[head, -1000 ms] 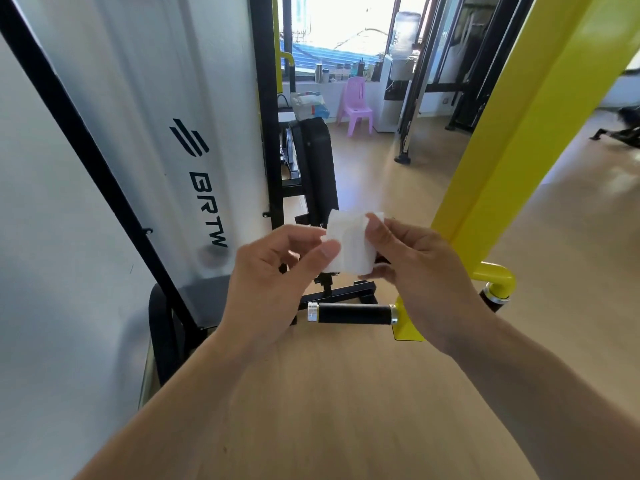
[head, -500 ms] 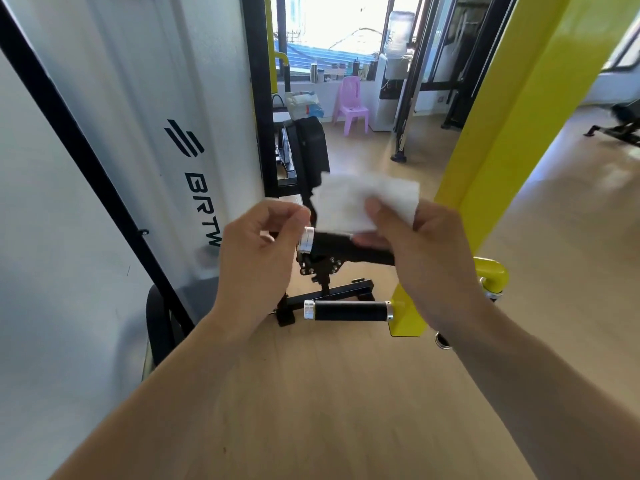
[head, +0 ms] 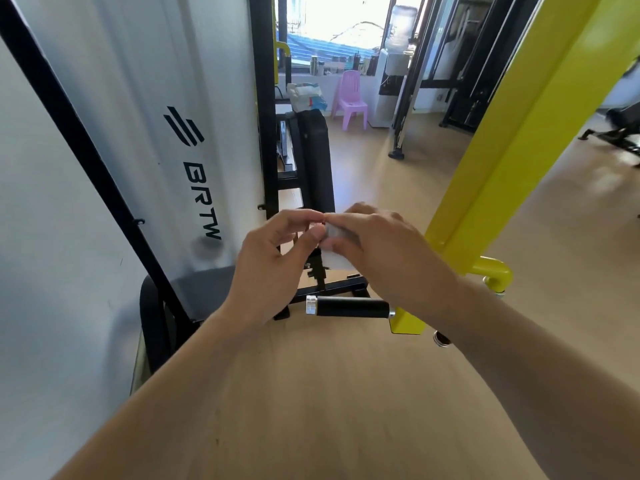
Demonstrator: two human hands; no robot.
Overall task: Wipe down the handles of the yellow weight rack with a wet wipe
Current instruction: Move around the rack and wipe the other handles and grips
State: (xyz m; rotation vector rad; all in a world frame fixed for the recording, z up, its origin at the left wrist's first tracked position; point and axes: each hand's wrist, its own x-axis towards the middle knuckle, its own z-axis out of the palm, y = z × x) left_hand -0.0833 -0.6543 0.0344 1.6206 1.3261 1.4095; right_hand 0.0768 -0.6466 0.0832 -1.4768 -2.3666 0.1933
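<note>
Both hands meet at the middle of the view, pinching a white wet wipe [head: 335,258] between them. My left hand [head: 273,261] grips its left edge with thumb and fingertips. My right hand [head: 381,247] covers most of the wipe, which is folded small and hangs a little below the fingers. Below the hands a black handle [head: 349,306] with a silver end cap sticks out leftward from the yellow weight rack [head: 502,161]. A second handle end [head: 441,338] peeks out beside my right forearm. The wipe is apart from both handles.
A white machine shroud [head: 156,133] with black frame bars stands close on the left. Behind the hands are a black padded seat back [head: 315,161] and black base bars. A pink chair [head: 349,98] and water dispenser stand far back. Wooden floor lies below.
The wipe was spread wide between the hands half a second ago; now it is folded small and mostly hidden under my right hand. Both hands have drawn together.
</note>
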